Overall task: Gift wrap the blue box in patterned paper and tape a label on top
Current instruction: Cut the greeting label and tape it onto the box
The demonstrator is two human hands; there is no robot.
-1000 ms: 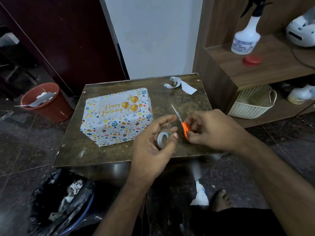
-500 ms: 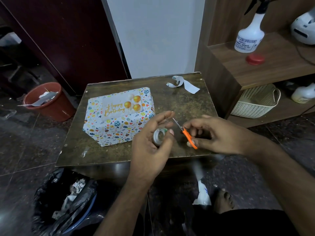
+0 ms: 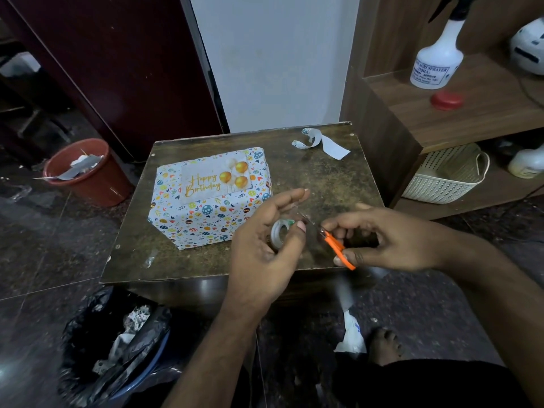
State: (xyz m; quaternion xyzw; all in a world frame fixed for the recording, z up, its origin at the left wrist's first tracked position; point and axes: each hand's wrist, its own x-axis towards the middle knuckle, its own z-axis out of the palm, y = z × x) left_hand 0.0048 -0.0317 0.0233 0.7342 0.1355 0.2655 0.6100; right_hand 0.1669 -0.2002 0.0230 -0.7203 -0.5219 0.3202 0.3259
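Over the dark table [image 3: 206, 260], the scissors [image 3: 335, 242] have tipped lower; right hand [image 3: 391, 240] pinches them beside the tape roll [image 3: 279, 232] gripped by the left hand [image 3: 265, 251].

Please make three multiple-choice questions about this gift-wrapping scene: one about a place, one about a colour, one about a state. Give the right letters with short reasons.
1. Where does the curled paper scrap lie?
A. in the red bucket
B. on the far right part of the table
C. on top of the wrapped box

2. What colour are the handles of the scissors?
A. orange
B. blue
C. black

3. What is the left hand doing?
A. resting flat on the table
B. holding the tape roll
C. pressing on the label

Answers:
1. B: the scrap lies near the table's far right corner, apart from the wrapped box.
2. A: the handles in the right hand are bright orange.
3. B: its fingers curl round the roll, above the table's near edge.
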